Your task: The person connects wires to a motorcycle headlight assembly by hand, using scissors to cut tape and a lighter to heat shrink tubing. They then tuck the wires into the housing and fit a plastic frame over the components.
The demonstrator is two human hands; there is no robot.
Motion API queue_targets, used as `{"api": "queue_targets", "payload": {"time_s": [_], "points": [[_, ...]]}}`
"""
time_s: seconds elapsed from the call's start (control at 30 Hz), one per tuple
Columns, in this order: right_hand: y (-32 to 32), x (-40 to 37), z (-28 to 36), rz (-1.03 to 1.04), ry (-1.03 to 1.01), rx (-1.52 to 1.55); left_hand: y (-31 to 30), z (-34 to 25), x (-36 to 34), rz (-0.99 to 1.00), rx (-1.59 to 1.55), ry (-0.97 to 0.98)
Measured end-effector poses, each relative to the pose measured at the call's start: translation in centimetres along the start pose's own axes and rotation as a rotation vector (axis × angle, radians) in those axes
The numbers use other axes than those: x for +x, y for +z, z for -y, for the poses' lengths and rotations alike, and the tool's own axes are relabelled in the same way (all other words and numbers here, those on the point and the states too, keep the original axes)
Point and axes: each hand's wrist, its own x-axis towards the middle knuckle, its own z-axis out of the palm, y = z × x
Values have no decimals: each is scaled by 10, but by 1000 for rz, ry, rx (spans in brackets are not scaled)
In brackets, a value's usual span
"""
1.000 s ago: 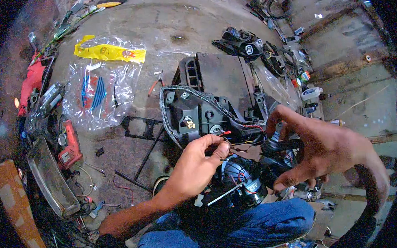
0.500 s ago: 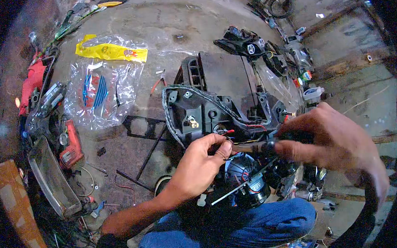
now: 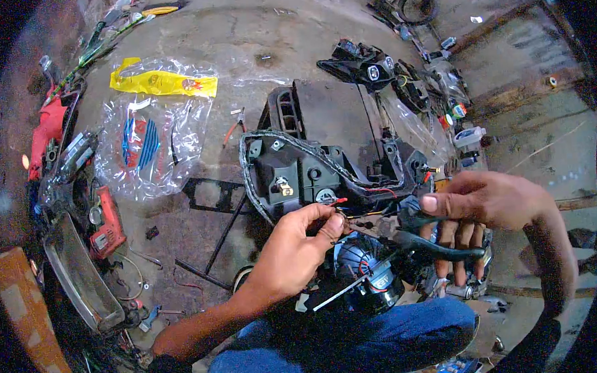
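Observation:
My left hand (image 3: 295, 251) is closed, thumb and forefinger pinching what looks like a thin dark wire, mostly hidden by the fingertips. My right hand (image 3: 492, 207) grips a pair of pliers (image 3: 443, 248) with dark handles, the thumb on top and the fingers below. The handles are spread, and the jaws point left, reaching my left fingertips. Just beyond both hands lies a black headlight housing (image 3: 294, 165) with a sealant-lined rim and a red wire. Below the pliers, a round lamp unit (image 3: 359, 257) with red wires sits close to my knees.
A clear plastic bag (image 3: 187, 125) with a yellow strip (image 3: 161, 82) lies at the upper left. Further left are a red power tool (image 3: 108, 223) and a long curved lens frame (image 3: 80, 279). More lamp parts (image 3: 360, 65) stand at the back right, near the wall.
The pliers' handles have come apart and my right hand has turned, so its fingers show below them. My left hand keeps its pinch in nearly the same place.

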Motion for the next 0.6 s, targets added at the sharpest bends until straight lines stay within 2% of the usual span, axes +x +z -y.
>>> {"api": "queue_targets", "payload": {"time_s": [0.1,0.2,0.23,0.3,0.37,0.43,0.47,0.53,0.6], "points": [[-2,-13,-18,-113,-36,27,-4,-4,-2,64,-70,-88],[-19,-35,-51,-142,-173,147,-7,-4,-4,100,-168,-137],[-20,-37,-80,-300,-317,194,-7,-6,-5,93,-199,-148],[-20,-31,-138,-744,-462,436,-7,-13,-9,72,-191,-153],[-8,-32,-164,-1007,-540,647,-9,-16,-13,59,-94,-133],[-2,-38,-188,-1058,-534,826,-8,-24,-19,-11,-13,-133],[-1,-38,-207,-1074,-520,917,-7,-23,-20,-73,58,-68],[-25,-26,-279,-1053,-441,1102,-5,-17,-22,-191,203,65],[2,-18,-265,-1247,-406,1101,-8,-16,-23,-240,319,88]]}}
